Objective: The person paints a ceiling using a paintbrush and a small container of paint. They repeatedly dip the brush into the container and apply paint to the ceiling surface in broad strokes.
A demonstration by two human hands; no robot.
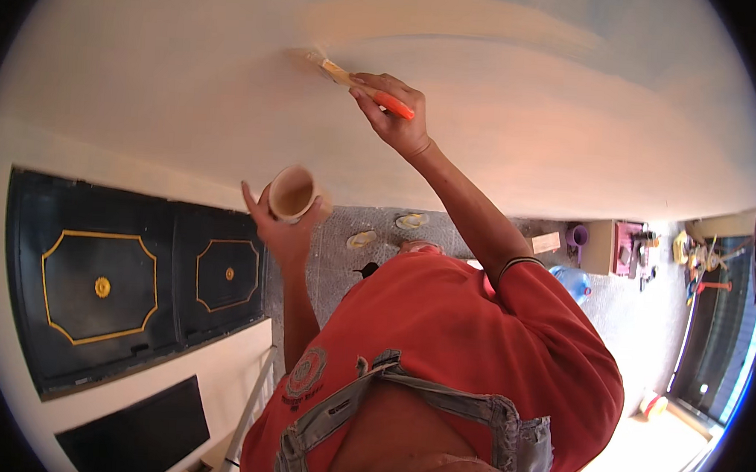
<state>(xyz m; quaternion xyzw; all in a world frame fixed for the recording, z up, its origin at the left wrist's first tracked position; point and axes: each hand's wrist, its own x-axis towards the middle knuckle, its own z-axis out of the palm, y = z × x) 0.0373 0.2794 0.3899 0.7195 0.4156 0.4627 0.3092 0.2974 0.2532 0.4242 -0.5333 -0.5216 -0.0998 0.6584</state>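
Note:
My right hand (395, 113) is raised and grips a paintbrush (364, 88) with an orange handle. The bristles press against the pale wall (172, 80), where a beige streak of paint (440, 21) runs to the right. Lower down and to the left, my left hand (280, 231) holds a small round cup (293, 194) with tan paint inside, its mouth turned toward me. My red shirt and grey denim straps (404, 391) fill the lower middle.
A black double door with gold trim (110, 282) lies at the left. Grey floor (343, 251) shows below, with two sandals (387, 230). Tools, a purple cup, a box and a blue water bottle (574, 280) clutter the right side by a dark doorway (723, 339).

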